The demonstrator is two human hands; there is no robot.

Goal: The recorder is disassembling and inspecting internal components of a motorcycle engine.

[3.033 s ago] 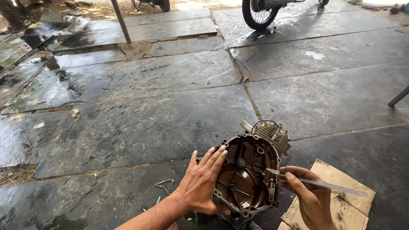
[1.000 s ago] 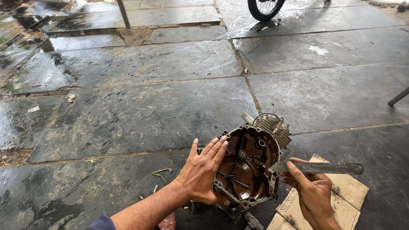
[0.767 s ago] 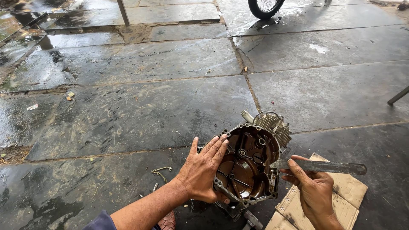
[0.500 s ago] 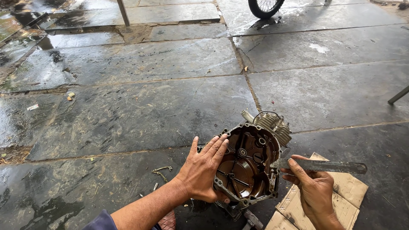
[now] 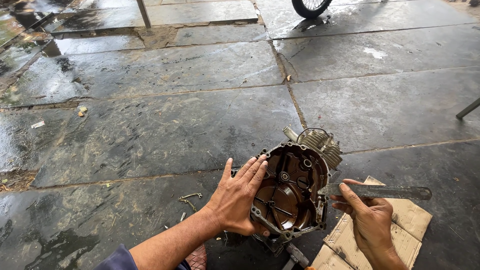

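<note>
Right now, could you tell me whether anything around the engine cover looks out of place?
Yes: small bent metal bits lie loose on the wet stone floor, left of the left hand steadying the engine cover. Otherwise nothing stands out.

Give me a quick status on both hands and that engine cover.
Left hand flat on engine cover, bracing its rim. Right hand grips flat metal blade, tip at cover's edge. Cardboard under right hand.
</note>
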